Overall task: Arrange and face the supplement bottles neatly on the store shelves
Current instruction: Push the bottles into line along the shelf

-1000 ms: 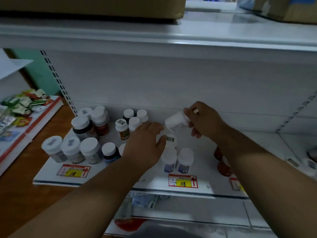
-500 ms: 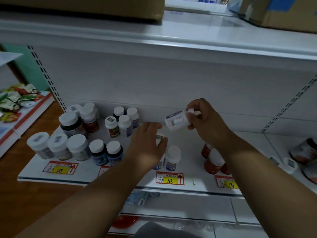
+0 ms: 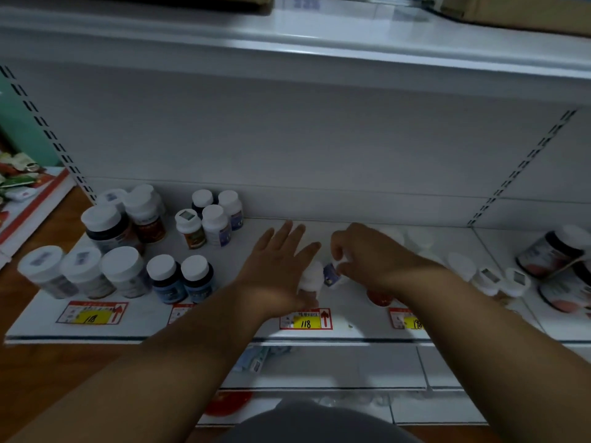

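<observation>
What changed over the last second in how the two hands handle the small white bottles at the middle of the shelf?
The right hand brought the small white bottle it held raised and tilted down to the shelf, still gripping it. The left hand stayed over the neighbouring white bottle, its fingers now spread straight. The bottles on the left kept their arrangement.

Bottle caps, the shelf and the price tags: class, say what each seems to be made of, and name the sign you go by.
Bottle caps: probably plastic, matte white, with moulded, rounded rims.
Shelf: likely painted metal, smooth white with a soft sheen; the slotted upright suggests steel racking.
Price tags: seemingly printed paper or card, flat, red and yellow with handwritten numbers.
</observation>
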Available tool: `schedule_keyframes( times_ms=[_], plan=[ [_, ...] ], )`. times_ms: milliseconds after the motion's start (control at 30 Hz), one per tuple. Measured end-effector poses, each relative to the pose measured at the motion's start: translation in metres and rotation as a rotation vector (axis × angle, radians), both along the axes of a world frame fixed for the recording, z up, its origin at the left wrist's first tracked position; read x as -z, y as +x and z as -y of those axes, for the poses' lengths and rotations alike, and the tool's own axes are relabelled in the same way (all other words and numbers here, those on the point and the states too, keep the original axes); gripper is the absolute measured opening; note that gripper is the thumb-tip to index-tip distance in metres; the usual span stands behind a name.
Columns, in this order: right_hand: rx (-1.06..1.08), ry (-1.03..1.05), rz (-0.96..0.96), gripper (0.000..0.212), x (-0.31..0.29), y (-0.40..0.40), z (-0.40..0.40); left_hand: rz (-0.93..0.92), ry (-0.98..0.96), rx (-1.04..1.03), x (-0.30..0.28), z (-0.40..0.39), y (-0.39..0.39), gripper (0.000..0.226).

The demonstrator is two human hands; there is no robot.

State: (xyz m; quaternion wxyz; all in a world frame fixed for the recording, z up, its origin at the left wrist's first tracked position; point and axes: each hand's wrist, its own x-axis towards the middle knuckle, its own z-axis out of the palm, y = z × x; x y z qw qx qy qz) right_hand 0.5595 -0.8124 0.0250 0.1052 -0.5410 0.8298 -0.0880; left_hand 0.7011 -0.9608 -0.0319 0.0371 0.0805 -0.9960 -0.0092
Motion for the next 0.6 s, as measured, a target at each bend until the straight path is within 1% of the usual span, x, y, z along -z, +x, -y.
schedule_keyframes(
  times_ms=[67,167,267,333,500,600],
  plan=[
    [0.007,0.056,0.023,0.021,0.011,0.008,0.001,0.024,-0.005,-0.003,0.004,-0.001,-0.001,0.094],
    [0.031,0.079,0.097,0.036,0.020,0.015,0.002,0.032,-0.012,-0.021,0.008,-0.002,-0.003,0.090],
    [0.085,0.094,0.077,0.046,0.021,0.020,0.001,0.026,-0.008,-0.025,0.008,-0.001,-0.004,0.089],
    [0.124,0.123,0.049,0.048,0.020,0.023,0.001,0.011,-0.007,-0.017,0.009,-0.001,-0.004,0.088],
    [0.124,0.126,0.123,0.049,0.015,0.026,-0.001,-0.004,0.006,-0.006,0.011,0.000,-0.005,0.090],
    [0.119,0.132,0.123,0.049,0.012,0.026,-0.002,-0.004,0.024,-0.004,0.011,0.000,-0.005,0.091]
  ],
)
